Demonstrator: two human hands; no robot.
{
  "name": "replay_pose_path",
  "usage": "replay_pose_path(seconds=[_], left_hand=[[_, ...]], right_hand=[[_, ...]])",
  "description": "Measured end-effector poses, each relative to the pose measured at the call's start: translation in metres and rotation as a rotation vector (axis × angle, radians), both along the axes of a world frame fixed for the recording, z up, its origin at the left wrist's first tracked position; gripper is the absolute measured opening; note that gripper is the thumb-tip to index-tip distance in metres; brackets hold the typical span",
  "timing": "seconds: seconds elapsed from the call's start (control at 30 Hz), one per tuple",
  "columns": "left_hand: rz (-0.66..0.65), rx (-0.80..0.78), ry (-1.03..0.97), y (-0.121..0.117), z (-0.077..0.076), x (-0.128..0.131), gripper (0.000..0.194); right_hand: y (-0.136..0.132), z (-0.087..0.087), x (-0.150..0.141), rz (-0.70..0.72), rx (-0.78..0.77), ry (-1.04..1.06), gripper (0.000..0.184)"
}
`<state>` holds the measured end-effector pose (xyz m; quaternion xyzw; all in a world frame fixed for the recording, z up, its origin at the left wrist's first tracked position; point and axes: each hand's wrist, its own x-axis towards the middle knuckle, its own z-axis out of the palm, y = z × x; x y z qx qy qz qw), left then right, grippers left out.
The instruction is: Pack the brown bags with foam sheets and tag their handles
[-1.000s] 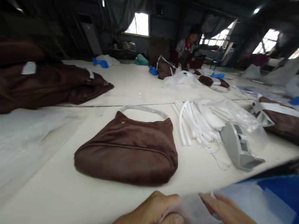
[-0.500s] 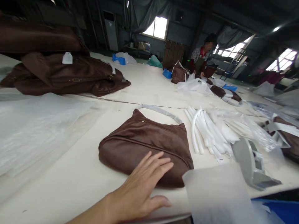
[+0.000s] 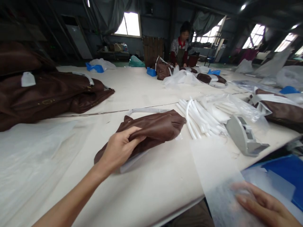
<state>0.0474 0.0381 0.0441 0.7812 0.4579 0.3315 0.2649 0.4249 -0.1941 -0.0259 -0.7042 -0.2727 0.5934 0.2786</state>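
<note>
My left hand [image 3: 118, 149] grips the near edge of a brown suede bag [image 3: 156, 127] and lifts it off the cream table [image 3: 151, 186]; the bag is folded up, with its white-wrapped handle [image 3: 146, 110] lying behind it. My right hand [image 3: 262, 206] sits at the lower right under a thin translucent white sheet [image 3: 217, 176], fingers curled on its underside. The sheet hangs over the table's near edge.
A bundle of white foam tubes [image 3: 201, 118] and a grey tape dispenser [image 3: 243, 137] lie right of the bag. Brown bags are piled at the left [image 3: 47, 94] and right [image 3: 279, 110]. Clear plastic [image 3: 26, 148] covers the left table. Another person [image 3: 181, 47] works at the far end.
My left hand went from resting flat on the bag to gripping and lifting its near edge. The white sheet dropped lower to the right with my right hand beneath it.
</note>
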Motion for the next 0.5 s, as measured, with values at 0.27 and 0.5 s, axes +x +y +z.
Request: replay_pose_path(seconds=[0.27, 0.5], left_hand=[[0.162, -0.177, -0.240, 0.023, 0.017, -0.016, 0.047], [0.199, -0.093, -0.197, 0.019, 0.028, -0.009, 0.042]], right_hand=[[0.109, -0.004, -0.059, -0.043, 0.166, 0.199, 0.033], [0.216, -0.015, -0.125, 0.048, 0.347, 0.199, 0.011]])
